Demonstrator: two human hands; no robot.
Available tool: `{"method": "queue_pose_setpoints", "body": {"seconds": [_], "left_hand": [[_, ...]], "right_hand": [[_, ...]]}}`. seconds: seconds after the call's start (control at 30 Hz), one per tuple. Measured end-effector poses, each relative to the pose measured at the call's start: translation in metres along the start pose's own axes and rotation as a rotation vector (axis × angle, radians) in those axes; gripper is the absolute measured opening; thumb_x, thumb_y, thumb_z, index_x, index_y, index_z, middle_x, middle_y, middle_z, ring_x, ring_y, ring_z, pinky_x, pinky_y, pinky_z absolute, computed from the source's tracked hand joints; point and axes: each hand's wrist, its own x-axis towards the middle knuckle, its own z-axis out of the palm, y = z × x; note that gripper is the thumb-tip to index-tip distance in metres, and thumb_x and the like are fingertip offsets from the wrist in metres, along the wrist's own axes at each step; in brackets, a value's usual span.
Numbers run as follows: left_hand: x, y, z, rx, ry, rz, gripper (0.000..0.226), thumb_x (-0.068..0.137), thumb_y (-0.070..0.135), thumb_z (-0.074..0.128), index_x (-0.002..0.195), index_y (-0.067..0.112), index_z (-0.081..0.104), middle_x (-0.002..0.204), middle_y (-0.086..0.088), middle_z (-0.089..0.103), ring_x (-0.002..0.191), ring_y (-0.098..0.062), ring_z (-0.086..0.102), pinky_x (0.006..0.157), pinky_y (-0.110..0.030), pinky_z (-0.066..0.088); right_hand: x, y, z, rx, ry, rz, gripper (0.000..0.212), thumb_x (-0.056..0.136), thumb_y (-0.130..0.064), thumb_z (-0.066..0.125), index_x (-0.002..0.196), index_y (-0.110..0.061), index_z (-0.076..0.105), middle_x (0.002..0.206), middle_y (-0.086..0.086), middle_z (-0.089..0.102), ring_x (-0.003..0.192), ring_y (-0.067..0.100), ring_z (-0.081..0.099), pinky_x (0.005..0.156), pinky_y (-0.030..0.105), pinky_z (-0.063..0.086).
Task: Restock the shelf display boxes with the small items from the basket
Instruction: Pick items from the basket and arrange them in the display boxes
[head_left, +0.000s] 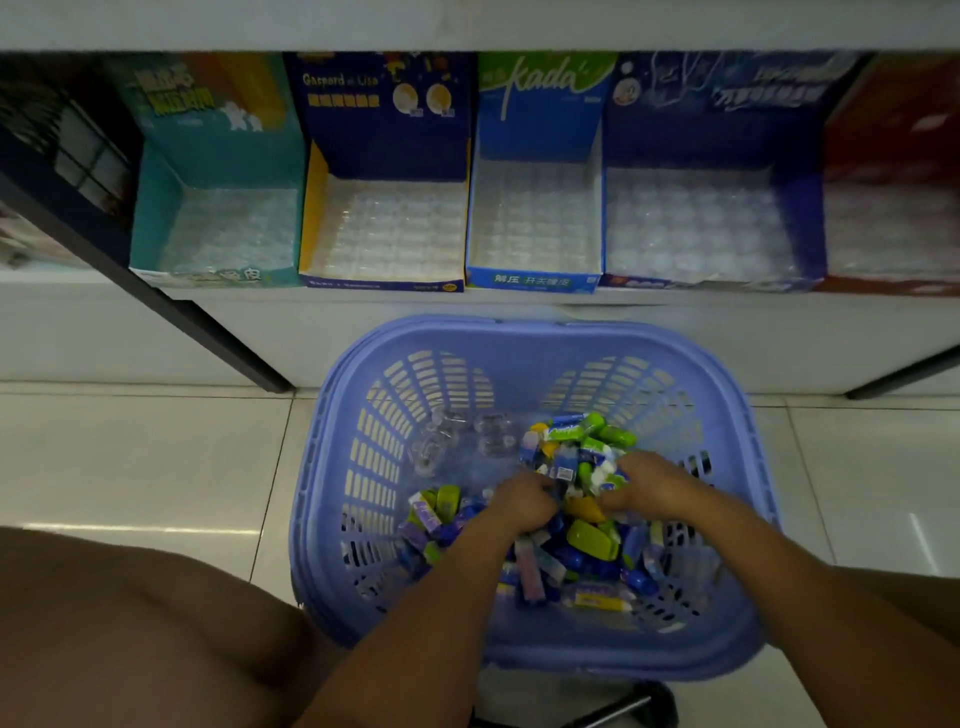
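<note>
The display boxes (384, 283) stood along the shelf, clear trays showing (none visibly stocked). Below them on the floor, the basket (519, 332) held the small items (587, 540). The left hand (522, 501) and right hand (649, 486) were dug into the pile, fingers curled round clumps. The items seemed light, glossy and probably slippery, best pinched singly across the body.

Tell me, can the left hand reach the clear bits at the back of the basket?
Probably yes. The left hand is inside the basket, and the clear bits lie uncovered just beyond it, nothing between.
</note>
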Motion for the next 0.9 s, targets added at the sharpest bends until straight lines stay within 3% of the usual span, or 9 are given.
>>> {"method": "queue_pose_setpoints", "body": {"seconds": [0.1, 0.2, 0.27, 0.4, 0.5, 0.57, 0.63, 0.8, 0.9], "left_hand": [[-0.012, 0.025, -0.013, -0.449, 0.139, -0.121, 0.024, 0.098, 0.013, 0.039, 0.094, 0.008, 0.063, 0.072, -0.006, 0.052, 0.06, -0.018, 0.048, 0.055, -0.028, 0.048], [-0.031, 0.055, -0.029, -1.303, 0.011, -0.051, 0.039, 0.102, 0.035, 0.035, 0.096, 0.011, 0.066, 0.084, -0.006, 0.068, 0.071, -0.02, 0.064, 0.065, -0.029, 0.051], [-0.042, 0.068, -0.037, -1.545, -0.048, 0.106, 0.053, 0.1, 0.05, 0.031, 0.104, 0.015, 0.071, 0.106, -0.006, 0.073, 0.095, -0.023, 0.07, 0.08, -0.044, 0.055], [-0.063, 0.087, -0.06, -1.578, -0.029, 0.242, 0.056, 0.097, 0.05, 0.035, 0.126, 0.009, 0.058, 0.127, -0.011, 0.063, 0.118, -0.029, 0.06, 0.091, -0.05, 0.053], [-0.077, 0.096, -0.075, -1.488, 0.021, 0.305, 0.044, 0.098, 0.041, 0.042, 0.122, 0.009, 0.06, 0.112, -0.011, 0.069, 0.107, -0.027, 0.064, 0.086, -0.042, 0.056], [-0.088, 0.103, -0.085, -1.435, 0.079, 0.319, 0.038, 0.095, 0.035, 0.05, 0.107, 0.001, 0.062, 0.083, -0.016, 0.059, 0.093, -0.029, 0.06, 0.082, -0.038, 0.057], [-0.099, 0.11, -0.095, -1.395, 0.11, 0.345, 0.027, 0.087, 0.028, 0.061, 0.091, 0.001, 0.065, 0.081, -0.015, 0.051, 0.092, -0.032, 0.052, 0.075, -0.031, 0.058], [-0.11, 0.118, -0.109, -1.245, 0.163, 0.449, 0.012, 0.092, 0.013, 0.059, 0.098, 0.008, 0.068, 0.089, -0.004, 0.074, 0.079, -0.016, 0.071, 0.067, -0.022, 0.057], [-0.112, 0.123, -0.115, -1.237, 0.22, 0.455, 0.01, 0.092, 0.01, 0.058, 0.098, 0.007, 0.065, 0.084, -0.004, 0.074, 0.075, -0.016, 0.071, 0.066, -0.023, 0.057]], "right_hand": [[-0.009, -0.015, -0.002, 0.441, 0.115, -0.111, 0.029, 0.088, -0.031, 0.065, 0.101, -0.005, 0.065, 0.102, 0.021, 0.064, 0.094, 0.034, 0.062, 0.074, 0.038, 0.048], [-0.024, -0.032, -0.017, 0.682, 0.211, -0.233, 0.016, 0.088, -0.027, 0.064, 0.1, -0.016, 0.068, 0.102, 0.008, 0.071, 0.089, 0.019, 0.066, 0.078, 0.032, 0.051], [-0.035, -0.044, -0.029, 0.741, 0.246, -0.313, 0.019, 0.088, -0.031, 0.064, 0.102, -0.019, 0.067, 0.102, 0.0, 0.071, 0.094, 0.014, 0.066, 0.086, 0.033, 0.053], [-0.057, -0.063, -0.054, 0.478, 0.463, -0.4, 0.023, 0.09, -0.038, 0.058, 0.075, -0.021, 0.052, 0.077, -0.001, 0.053, 0.072, 0.009, 0.053, 0.064, 0.01, 0.04], [-0.066, -0.068, -0.07, 0.505, 0.456, -0.461, 0.028, 0.094, -0.041, 0.048, 0.116, -0.026, 0.058, 0.121, 0.001, 0.056, 0.118, 0.016, 0.05, 0.103, 0.026, 0.039], [-0.077, -0.067, -0.081, 0.586, 0.339, -0.505, 0.046, 0.092, -0.053, 0.041, 0.136, -0.041, 0.044, 0.142, -0.01, 0.045, 0.134, 0.009, 0.038, 0.112, 0.029, 0.03], [-0.088, -0.066, -0.092, 0.659, 0.217, -0.523, 0.051, 0.083, -0.07, 0.036, 0.132, -0.055, 0.041, 0.143, -0.019, 0.044, 0.131, 0.002, 0.04, 0.113, 0.029, 0.03], [-0.093, -0.066, -0.104, 0.876, 0.235, -0.551, 0.054, 0.083, -0.069, 0.039, 0.116, -0.035, 0.066, 0.101, -0.006, 0.072, 0.094, 0.007, 0.064, 0.088, 0.028, 0.048], [-0.094, -0.066, -0.115, 0.994, 0.356, -0.564, 0.057, 0.076, -0.064, 0.053, 0.106, -0.018, 0.071, 0.057, -0.003, 0.051, 0.053, 0.006, 0.043, 0.055, 0.018, 0.037]]}}
